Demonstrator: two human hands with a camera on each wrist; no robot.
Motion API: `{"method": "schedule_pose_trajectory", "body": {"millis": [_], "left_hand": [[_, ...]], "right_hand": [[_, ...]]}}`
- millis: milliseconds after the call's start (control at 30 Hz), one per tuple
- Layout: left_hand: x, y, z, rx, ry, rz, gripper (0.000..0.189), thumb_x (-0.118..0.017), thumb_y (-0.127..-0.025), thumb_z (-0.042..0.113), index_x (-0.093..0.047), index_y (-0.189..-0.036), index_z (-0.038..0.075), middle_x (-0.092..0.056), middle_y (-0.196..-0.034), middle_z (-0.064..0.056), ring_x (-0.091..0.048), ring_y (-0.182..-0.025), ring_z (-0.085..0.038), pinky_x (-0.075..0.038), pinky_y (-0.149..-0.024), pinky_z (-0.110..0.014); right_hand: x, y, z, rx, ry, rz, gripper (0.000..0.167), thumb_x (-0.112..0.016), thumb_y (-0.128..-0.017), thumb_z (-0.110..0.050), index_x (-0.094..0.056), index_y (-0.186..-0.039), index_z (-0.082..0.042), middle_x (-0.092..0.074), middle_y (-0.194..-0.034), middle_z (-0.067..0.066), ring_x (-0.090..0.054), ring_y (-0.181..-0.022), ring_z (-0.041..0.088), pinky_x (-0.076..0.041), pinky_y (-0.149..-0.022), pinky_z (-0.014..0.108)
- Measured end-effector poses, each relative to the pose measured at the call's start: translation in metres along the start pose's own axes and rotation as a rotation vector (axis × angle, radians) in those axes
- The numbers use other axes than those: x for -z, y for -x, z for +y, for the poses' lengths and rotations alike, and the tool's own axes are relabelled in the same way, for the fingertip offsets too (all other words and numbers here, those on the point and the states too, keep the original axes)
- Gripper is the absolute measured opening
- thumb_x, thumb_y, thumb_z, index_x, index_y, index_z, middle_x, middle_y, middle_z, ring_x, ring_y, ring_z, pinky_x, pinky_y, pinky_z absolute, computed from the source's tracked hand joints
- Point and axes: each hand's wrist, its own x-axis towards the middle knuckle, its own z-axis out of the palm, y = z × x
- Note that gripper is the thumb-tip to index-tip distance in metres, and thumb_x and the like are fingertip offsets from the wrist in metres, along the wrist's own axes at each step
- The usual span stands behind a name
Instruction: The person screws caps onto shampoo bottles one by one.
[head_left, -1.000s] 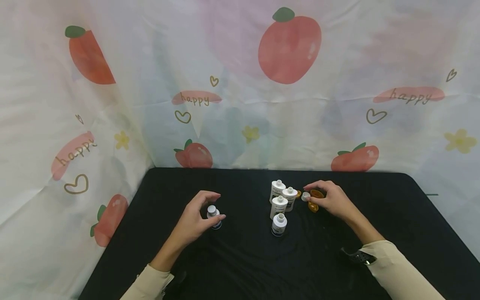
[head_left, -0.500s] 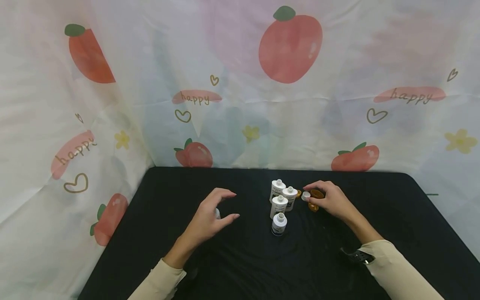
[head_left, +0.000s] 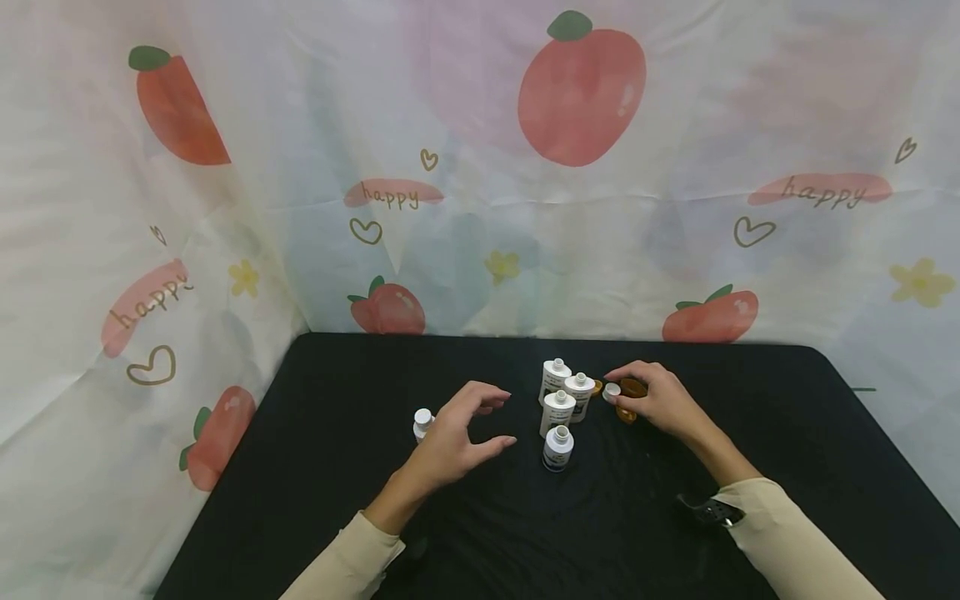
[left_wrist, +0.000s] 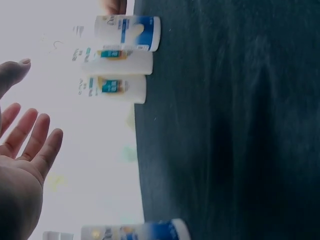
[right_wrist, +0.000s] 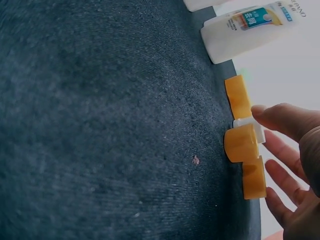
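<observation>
**Pastel cloth (head_left: 465, 92) behind, black table (head_left: 645, 542) in front**

So the cloth fills the far side and wraps round to the left, covered in red fruit, hearts and "happy" lettering. The table takes up the near side. Two cream sleeves (head_left: 787, 542) come in from the near edge.

The left hand (head_left: 457, 435) is near the middle, thumb well apart from the fingers, just left of the bottle group. The right hand (head_left: 658, 398) is over on the right, thumb and forefinger pinching something small (getting to that).

Three tall white bottles (head_left: 557, 414) stand upright in a tight cluster, necks bare. Just nearer than those is a short blue-and-white bottle (head_left: 558, 450), also upright with a bare neck. Left of the left hand there's a capped bottle (head_left: 422, 423), partly hidden behind it.

Right of the cluster sit some orange caps (right_wrist: 241, 144). Smallest of all, the loose white cap (head_left: 611, 392) is right in among them, between the right thumb and forefinger.
</observation>
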Motion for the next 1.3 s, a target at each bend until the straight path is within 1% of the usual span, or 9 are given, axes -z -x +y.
{"method": "schedule_pose_trajectory", "body": {"millis": [133,300,433,500,733,833,1033,1133,1300], "left_hand": [[-0.010,-0.003,0.000,0.002,0.019,-0.005,0.053,-0.085,-0.084,0.011,-0.058,-0.130,0.007,-0.060,-0.125,-0.004,-0.062,-0.114,-0.017,-0.055,-0.097,-0.034],[-0.022,-0.005,0.000,-0.005,0.040,-0.013,0.052,-0.085,-0.084,0.010,-0.059,-0.128,0.005,-0.062,-0.123,-0.006,-0.063,-0.113,-0.018,-0.056,-0.096,-0.035],[-0.031,-0.006,-0.001,0.008,0.062,-0.022,0.053,-0.084,-0.084,0.009,-0.057,-0.129,0.006,-0.063,-0.123,-0.006,-0.064,-0.114,-0.018,-0.055,-0.097,-0.031],[-0.035,-0.007,-0.001,0.015,0.067,-0.026,0.053,-0.084,-0.084,0.009,-0.057,-0.129,0.005,-0.063,-0.123,-0.006,-0.064,-0.113,-0.018,-0.055,-0.096,-0.029],[-0.048,-0.007,-0.004,0.035,0.087,-0.031,0.053,-0.085,-0.083,0.008,-0.057,-0.128,0.003,-0.065,-0.122,-0.008,-0.066,-0.110,-0.019,-0.056,-0.093,-0.030],[-0.053,-0.007,-0.004,0.046,0.082,-0.038,0.052,-0.084,-0.084,0.009,-0.057,-0.128,0.005,-0.066,-0.122,-0.008,-0.066,-0.109,-0.019,-0.056,-0.092,-0.027],[-0.060,-0.007,-0.005,0.067,0.076,-0.053,0.051,-0.084,-0.084,0.011,-0.058,-0.127,0.005,-0.067,-0.119,-0.007,-0.068,-0.108,-0.018,-0.058,-0.089,-0.030],[-0.063,-0.007,-0.004,0.083,0.077,-0.055,0.049,-0.085,-0.084,0.010,-0.059,-0.126,0.004,-0.069,-0.117,-0.007,-0.068,-0.106,-0.017,-0.058,-0.088,-0.030],[-0.068,-0.009,-0.001,0.115,0.073,-0.061,0.048,-0.085,-0.083,0.008,-0.060,-0.125,0.004,-0.070,-0.116,-0.009,-0.069,-0.105,-0.018,-0.059,-0.088,-0.032]], "right_hand": [[-0.001,0.000,0.000,-0.001,-0.003,-0.005,0.031,-0.081,-0.089,-0.021,-0.075,-0.118,-0.012,-0.070,-0.112,0.008,-0.056,-0.099,0.025,-0.044,-0.084,0.044],[-0.002,0.000,0.001,-0.003,-0.007,-0.008,0.029,-0.080,-0.089,-0.020,-0.075,-0.117,-0.013,-0.071,-0.112,0.007,-0.061,-0.099,0.025,-0.048,-0.084,0.045],[-0.002,0.000,0.001,-0.014,-0.008,-0.020,0.028,-0.080,-0.090,-0.020,-0.075,-0.117,-0.013,-0.072,-0.112,0.007,-0.064,-0.100,0.025,-0.050,-0.085,0.046],[-0.002,-0.001,0.002,-0.018,-0.005,-0.023,0.028,-0.080,-0.090,-0.020,-0.075,-0.116,-0.013,-0.072,-0.112,0.007,-0.064,-0.100,0.026,-0.050,-0.085,0.047],[-0.003,-0.001,0.003,-0.030,0.020,-0.021,0.027,-0.080,-0.089,-0.019,-0.076,-0.115,-0.011,-0.072,-0.111,0.009,-0.062,-0.100,0.027,-0.048,-0.085,0.047],[-0.003,-0.002,0.003,-0.033,0.025,-0.019,0.027,-0.080,-0.089,-0.019,-0.076,-0.114,-0.010,-0.072,-0.111,0.009,-0.060,-0.101,0.028,-0.046,-0.086,0.049],[-0.004,-0.005,0.003,-0.042,0.030,-0.023,0.026,-0.081,-0.088,-0.018,-0.077,-0.112,-0.009,-0.072,-0.110,0.011,-0.058,-0.103,0.031,-0.044,-0.091,0.055],[-0.004,-0.006,0.002,-0.044,0.031,-0.025,0.025,-0.081,-0.088,-0.018,-0.077,-0.111,-0.009,-0.072,-0.109,0.010,-0.057,-0.102,0.030,-0.043,-0.091,0.055],[-0.005,-0.007,0.001,-0.030,0.028,-0.030,0.024,-0.081,-0.088,-0.018,-0.077,-0.110,-0.009,-0.073,-0.107,0.009,-0.060,-0.099,0.028,-0.046,-0.088,0.052]]}}
